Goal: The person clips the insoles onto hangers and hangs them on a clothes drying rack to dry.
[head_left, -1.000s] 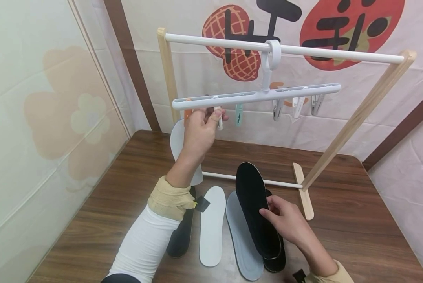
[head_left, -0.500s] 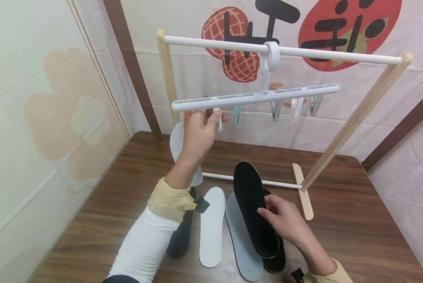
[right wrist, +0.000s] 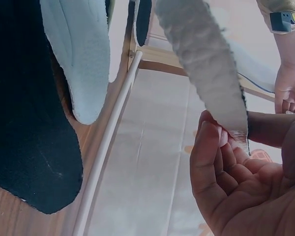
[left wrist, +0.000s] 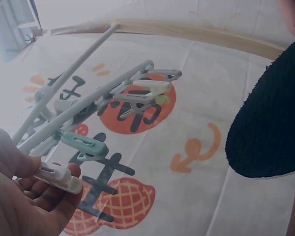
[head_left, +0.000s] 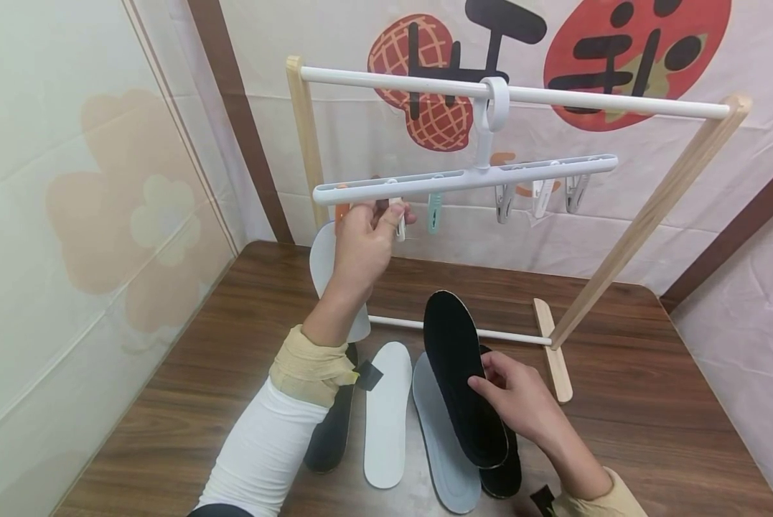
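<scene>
My left hand [head_left: 365, 244] pinches a white clothespin [left wrist: 61, 178] between thumb and fingers, under the left half of a pale hanger bar [head_left: 418, 184]. My right hand [head_left: 522, 398] holds a black insole [head_left: 453, 359] by its right edge, tilted up above others on the table. In the right wrist view its pale underside [right wrist: 209, 64] shows, thumb on one face and fingers on the other. A light insole [head_left: 322, 255] hangs under the orange clothespin [head_left: 342, 212] at the hanger's left end, partly hidden by my left hand.
On the wooden table [head_left: 638, 402] lie a white insole [head_left: 387, 424], a grey insole [head_left: 447, 459] and black ones beside them. A wooden rack [head_left: 651, 222] with a white top rod [head_left: 593, 100] carries the hanger. A green clothespin [head_left: 434, 213] and several grey and white ones hang farther right.
My right hand has brought the black insole slightly up and to the left. The left hand keeps its pinch on the white clothespin, nearly still.
</scene>
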`<state>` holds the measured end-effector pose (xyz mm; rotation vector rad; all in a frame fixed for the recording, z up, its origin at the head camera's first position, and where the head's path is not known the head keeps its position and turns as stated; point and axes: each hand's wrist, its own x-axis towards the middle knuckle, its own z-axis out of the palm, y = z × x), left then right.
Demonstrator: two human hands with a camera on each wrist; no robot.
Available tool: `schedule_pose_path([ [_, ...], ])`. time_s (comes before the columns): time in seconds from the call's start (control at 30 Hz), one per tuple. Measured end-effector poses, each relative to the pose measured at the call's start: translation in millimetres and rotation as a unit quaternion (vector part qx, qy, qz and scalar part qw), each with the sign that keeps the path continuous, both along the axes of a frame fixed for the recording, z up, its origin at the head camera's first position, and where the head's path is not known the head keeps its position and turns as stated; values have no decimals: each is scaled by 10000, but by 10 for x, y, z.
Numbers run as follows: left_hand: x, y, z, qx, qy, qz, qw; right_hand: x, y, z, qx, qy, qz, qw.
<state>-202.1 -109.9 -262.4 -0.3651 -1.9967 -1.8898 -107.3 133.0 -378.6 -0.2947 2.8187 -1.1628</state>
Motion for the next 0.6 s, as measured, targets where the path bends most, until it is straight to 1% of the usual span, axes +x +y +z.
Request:
schedule_pose_path([
  [0.23,8,-2,2,32,-15,-12,10000,-19,-20,23,56,150,68,9998],
  [0.6,-1,4,-3,-4,20,34,10000,-49,-65,46,35,203,129,9997],
])
